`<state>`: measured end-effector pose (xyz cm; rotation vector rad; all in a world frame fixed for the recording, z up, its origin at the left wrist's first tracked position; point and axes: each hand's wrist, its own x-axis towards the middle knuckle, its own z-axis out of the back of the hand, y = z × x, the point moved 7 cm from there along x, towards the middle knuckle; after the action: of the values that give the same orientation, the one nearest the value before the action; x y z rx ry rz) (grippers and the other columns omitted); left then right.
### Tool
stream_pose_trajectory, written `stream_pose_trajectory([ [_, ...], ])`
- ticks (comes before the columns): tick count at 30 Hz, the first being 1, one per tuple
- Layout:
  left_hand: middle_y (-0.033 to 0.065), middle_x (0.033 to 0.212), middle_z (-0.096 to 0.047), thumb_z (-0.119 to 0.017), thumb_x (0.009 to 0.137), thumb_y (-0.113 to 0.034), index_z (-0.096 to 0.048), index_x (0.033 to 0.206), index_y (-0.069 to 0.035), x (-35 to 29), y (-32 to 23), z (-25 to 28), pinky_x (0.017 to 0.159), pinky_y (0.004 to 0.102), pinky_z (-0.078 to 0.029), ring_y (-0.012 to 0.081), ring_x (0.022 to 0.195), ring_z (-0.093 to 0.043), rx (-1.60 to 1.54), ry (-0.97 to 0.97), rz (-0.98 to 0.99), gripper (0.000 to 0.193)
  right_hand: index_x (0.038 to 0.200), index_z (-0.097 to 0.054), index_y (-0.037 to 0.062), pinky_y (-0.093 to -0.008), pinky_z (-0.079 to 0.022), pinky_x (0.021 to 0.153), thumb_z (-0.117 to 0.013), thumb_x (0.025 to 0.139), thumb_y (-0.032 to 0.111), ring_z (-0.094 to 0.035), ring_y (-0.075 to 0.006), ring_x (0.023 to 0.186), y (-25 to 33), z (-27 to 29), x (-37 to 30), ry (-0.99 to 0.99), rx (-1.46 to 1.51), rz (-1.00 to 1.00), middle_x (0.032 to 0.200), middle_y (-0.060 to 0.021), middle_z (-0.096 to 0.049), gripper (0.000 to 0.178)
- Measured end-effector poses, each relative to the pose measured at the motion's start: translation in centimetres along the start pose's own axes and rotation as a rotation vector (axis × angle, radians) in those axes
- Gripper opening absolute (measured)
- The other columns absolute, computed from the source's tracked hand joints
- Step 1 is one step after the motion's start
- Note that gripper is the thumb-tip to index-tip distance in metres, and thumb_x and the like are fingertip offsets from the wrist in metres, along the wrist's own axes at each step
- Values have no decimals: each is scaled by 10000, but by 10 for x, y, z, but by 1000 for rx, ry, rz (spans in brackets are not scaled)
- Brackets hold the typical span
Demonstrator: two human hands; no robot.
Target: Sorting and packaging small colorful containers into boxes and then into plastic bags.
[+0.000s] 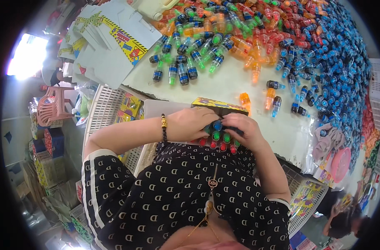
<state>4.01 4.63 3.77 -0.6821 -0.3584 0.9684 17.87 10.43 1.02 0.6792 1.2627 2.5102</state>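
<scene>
A yellow printed carton (217, 102) stands open at the table edge in front of me. Rows of small plastic bottles with green ends (216, 135) and red ends (223, 146) sit in it, close to my body. My left hand (194, 122) has its fingers curled over the left of these rows, against a blue-ended bottle (217, 125). From the other side my right hand (245, 126) closes its fingers round a dark-blue-capped bottle (236, 130). The fingers partly hide the bottles and the inside of the carton.
Loose bottles cover the far table: green (206, 50), orange (256, 54), red (277, 21), and a large blue heap (340, 75) at right. Flat cartons (111, 37) are stacked far left. White baskets (104, 104) flank me. A pink round item (341, 164) lies right; another person (344, 212) is lower right.
</scene>
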Motion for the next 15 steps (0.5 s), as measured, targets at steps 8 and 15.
stream_pose_trajectory([
  [8,219,1200,-565,-640,846,-241,-417,1337,-27,15,19,-18,931,430,-464,373,1089,-570,-87,316,262,581,1039,-631,60,-403,-474,952,-731,719,44,-591,-320,1098,10,5,0,-29,19,-29,1163,-89,-631,335],
  [15,210,1179,-581,-613,862,-218,-463,1252,-26,20,8,-8,923,437,-459,369,1093,-569,-172,215,168,460,1115,-609,64,-375,-507,881,-689,767,52,-607,-326,1051,18,1,-11,84,-190,-99,1156,-112,-621,356],
])
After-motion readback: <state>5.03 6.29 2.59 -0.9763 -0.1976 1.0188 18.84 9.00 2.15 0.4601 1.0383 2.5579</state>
